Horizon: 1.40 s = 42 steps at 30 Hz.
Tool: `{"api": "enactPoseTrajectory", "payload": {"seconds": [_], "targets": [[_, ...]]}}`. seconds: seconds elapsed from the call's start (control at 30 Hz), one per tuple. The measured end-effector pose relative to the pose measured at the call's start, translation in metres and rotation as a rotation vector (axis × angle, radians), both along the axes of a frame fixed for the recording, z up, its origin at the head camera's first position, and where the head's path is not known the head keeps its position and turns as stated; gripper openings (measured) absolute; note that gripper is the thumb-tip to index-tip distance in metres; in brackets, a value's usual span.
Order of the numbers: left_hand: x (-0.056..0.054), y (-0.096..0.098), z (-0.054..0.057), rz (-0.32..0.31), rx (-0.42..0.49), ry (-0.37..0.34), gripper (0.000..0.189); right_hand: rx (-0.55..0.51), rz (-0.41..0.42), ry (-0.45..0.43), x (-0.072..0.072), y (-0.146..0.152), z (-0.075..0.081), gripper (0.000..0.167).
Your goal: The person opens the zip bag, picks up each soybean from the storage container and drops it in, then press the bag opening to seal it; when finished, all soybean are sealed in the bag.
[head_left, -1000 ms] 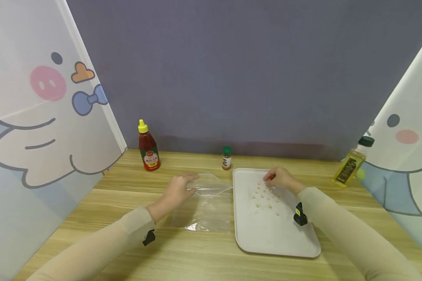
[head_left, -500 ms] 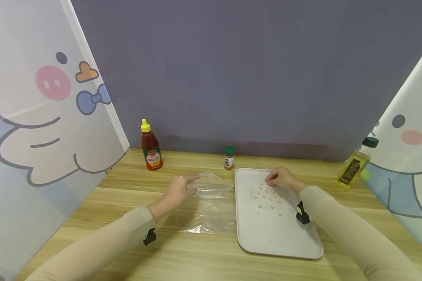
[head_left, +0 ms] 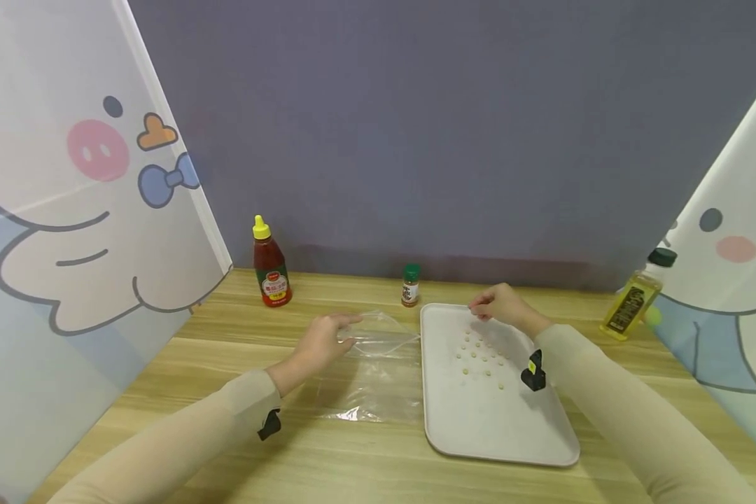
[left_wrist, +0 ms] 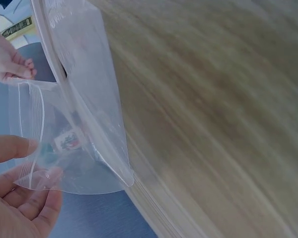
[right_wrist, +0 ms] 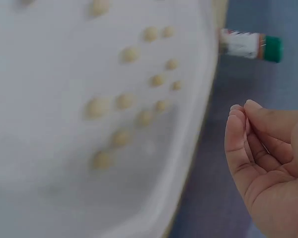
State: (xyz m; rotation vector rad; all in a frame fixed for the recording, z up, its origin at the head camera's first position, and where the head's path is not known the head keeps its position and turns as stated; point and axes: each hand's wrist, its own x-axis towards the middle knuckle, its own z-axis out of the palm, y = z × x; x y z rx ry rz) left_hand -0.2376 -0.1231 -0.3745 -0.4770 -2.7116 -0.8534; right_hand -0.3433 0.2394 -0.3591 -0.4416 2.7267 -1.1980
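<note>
My left hand grips a clear zip bag by the left side of its mouth, which gapes open. In the left wrist view its fingers lie on both sides of the zip strip on the bag, some seen through the film. My right hand is above the far edge of a white tray, thumb and fingertips pressed together in a pinch. In the right wrist view nothing shows between the fingertips. Several small, round, pale-yellow beans lie scattered on the tray's far half.
A ketchup bottle with a yellow cap stands at the back left. Behind the bag is a small spice jar with a green lid. An oil bottle stands at the far right. A grey panel closes off the table's back.
My right hand has risen off the beans and moved back toward the tray's far edge, thumb and fingertips still together. The left hand keeps its grip on the bag. The head view shifted slightly.
</note>
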Motion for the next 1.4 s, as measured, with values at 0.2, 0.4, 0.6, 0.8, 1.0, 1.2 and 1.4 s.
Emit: {"api": "enactPoseTrajectory", "payload": {"seconds": [0.2,0.4,0.6,0.8,1.0,1.2,1.4], "targets": [[-0.001,0.000,0.000,0.016,0.012,-0.005,0.045,0.008,-0.008,0.050,0.005,-0.016,0.024,0.020],[-0.003,0.000,0.001,0.022,0.021,-0.031,0.046,-0.016,0.013,0.045,0.014,-0.038,0.048,0.021],[-0.004,-0.001,0.002,0.011,0.029,-0.037,0.046,-0.068,0.059,0.059,0.023,-0.066,0.058,0.020],[-0.006,0.001,0.003,0.016,0.012,-0.025,0.045,-0.122,0.131,0.059,0.033,-0.094,0.059,0.019],[-0.007,0.001,0.004,0.018,0.013,-0.029,0.045,-0.125,0.179,0.034,0.039,-0.119,0.055,0.015],[-0.008,0.002,0.005,0.011,-0.003,-0.009,0.044,-0.095,0.237,0.051,0.040,-0.140,0.043,0.014],[-0.008,0.002,0.006,0.003,-0.007,-0.010,0.044,-0.039,0.252,0.088,0.042,-0.151,0.034,0.014]]}}
